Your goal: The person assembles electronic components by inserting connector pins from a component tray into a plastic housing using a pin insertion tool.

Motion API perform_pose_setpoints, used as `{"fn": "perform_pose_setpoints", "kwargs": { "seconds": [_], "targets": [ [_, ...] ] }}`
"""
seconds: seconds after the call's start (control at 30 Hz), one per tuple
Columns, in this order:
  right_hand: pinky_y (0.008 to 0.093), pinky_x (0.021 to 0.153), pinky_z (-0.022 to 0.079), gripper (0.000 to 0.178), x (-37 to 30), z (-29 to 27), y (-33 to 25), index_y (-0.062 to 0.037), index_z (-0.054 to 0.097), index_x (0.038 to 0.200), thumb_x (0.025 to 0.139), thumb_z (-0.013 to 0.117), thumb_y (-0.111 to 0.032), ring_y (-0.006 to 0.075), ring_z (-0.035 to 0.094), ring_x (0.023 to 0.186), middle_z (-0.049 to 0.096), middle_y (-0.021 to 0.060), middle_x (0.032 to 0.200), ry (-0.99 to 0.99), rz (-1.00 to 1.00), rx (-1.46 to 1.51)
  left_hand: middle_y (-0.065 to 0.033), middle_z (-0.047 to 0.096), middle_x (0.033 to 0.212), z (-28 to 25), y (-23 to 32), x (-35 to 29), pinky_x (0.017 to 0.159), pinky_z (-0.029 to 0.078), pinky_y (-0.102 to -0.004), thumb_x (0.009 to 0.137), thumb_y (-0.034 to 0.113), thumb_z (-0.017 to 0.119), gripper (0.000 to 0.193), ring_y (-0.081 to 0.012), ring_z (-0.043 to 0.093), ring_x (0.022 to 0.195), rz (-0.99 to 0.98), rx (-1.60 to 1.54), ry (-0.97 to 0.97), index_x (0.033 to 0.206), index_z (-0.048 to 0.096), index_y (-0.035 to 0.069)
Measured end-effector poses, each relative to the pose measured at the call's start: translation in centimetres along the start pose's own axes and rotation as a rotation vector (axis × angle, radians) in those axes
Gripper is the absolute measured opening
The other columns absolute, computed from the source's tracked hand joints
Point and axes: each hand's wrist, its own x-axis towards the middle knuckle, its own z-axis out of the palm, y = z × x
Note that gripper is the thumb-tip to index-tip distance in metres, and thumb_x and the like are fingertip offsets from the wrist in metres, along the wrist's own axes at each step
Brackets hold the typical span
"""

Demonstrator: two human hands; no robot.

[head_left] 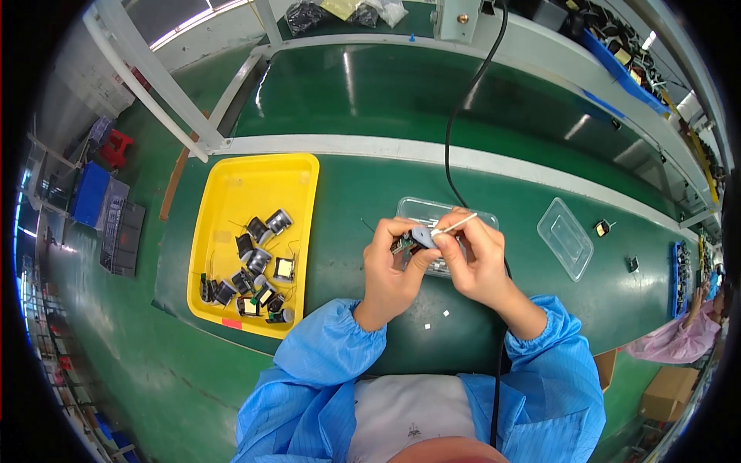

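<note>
Above the middle of the green workbench, my left hand (390,270) is closed on a small electronic part (422,236) with a grey rounded face and a dark body. Thin wire leads stick out from it. My right hand (485,270) pinches a thin white stick (461,223), its near end at the grey face. The fingers partly hide whether the two touch. Beneath both hands stands a clear plastic box (417,206) with small pale pieces in it, largely covered by my hands.
To the left, a yellow tray (258,181) holds several similar parts. A clear lid (565,239) and two small components (603,228) lie on the right. Two white bits (428,326) are nearer me. A black cable (449,131) crosses the bench. Another person's pink sleeve (679,336) shows far right.
</note>
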Motion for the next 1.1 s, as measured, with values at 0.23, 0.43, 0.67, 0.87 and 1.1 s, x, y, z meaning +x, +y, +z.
{"fn": "perform_pose_setpoints", "kwargs": {
  "seconds": [0.23, 0.43, 0.67, 0.87, 1.1],
  "targets": [
    [0.0240, 0.054, 0.043, 0.010, 0.7, -1.2, 1.0, 0.0009, 0.059, 0.090, 0.084, 0.065, -0.005, 0.0092, 0.052, 0.059, 0.060, 0.0067, 0.076, -0.089, 0.165, 0.127, -0.0083, 0.057, 0.100, 0.3, 0.5, 0.2, 0.078, 0.047, -0.0260, 0.084, 0.004, 0.068, 0.028, -0.0118, 0.056, 0.090, -0.161, -0.001, 0.037, 0.104, 0.050, -0.001],
    [0.0265, 0.076, 0.051, 0.024, 1.6, -0.9, 2.5, 0.0027, 0.061, 0.104, 0.082, 0.069, -0.004, 0.0122, 0.058, 0.083, 0.057, 0.0070, 0.095, -0.167, 0.277, 0.490, -0.0109, 0.055, 0.101, 0.4, -0.3, 1.0, 0.083, 0.045, -0.0286, 0.090, 0.003, 0.057, 0.048, -0.0143, 0.053, 0.093, -0.109, 0.015, 0.009, 0.129, 0.031, 0.001],
    [0.0243, 0.058, 0.047, 0.020, 4.1, -6.0, 5.2, 0.0010, 0.060, 0.105, 0.090, 0.061, -0.013, 0.0122, 0.059, 0.068, 0.064, 0.0095, 0.083, 0.237, 0.323, 0.503, -0.0151, 0.050, 0.113, -2.5, 0.5, 2.4, 0.089, 0.040, -0.0317, 0.088, 0.001, 0.054, 0.060, -0.0171, 0.052, 0.097, 0.029, 0.261, -0.009, 0.138, 0.021, 0.001],
    [0.0226, 0.054, 0.042, 0.029, 7.2, -14.3, 17.8, 0.0031, 0.062, 0.091, 0.086, 0.069, -0.025, 0.0113, 0.055, 0.062, 0.061, 0.0049, 0.074, 0.525, 0.656, 0.210, -0.0142, 0.052, 0.109, -4.4, 0.0, 3.6, 0.084, 0.042, -0.0269, 0.088, 0.002, 0.057, 0.047, -0.0154, 0.053, 0.093, 0.149, 0.388, 0.216, 0.129, 0.034, -0.001],
    [0.0288, 0.064, 0.049, 0.044, 8.5, -12.8, 27.9, 0.0012, 0.069, 0.091, 0.078, 0.073, -0.040, 0.0148, 0.062, 0.070, 0.067, 0.0069, 0.075, 0.310, 0.801, -0.514, -0.0102, 0.056, 0.100, -4.5, -0.7, 3.5, 0.083, 0.043, -0.0262, 0.089, 0.003, 0.057, 0.033, -0.0133, 0.054, 0.090, 0.055, 0.389, 0.218, 0.118, 0.043, -0.001]
  ]
}}
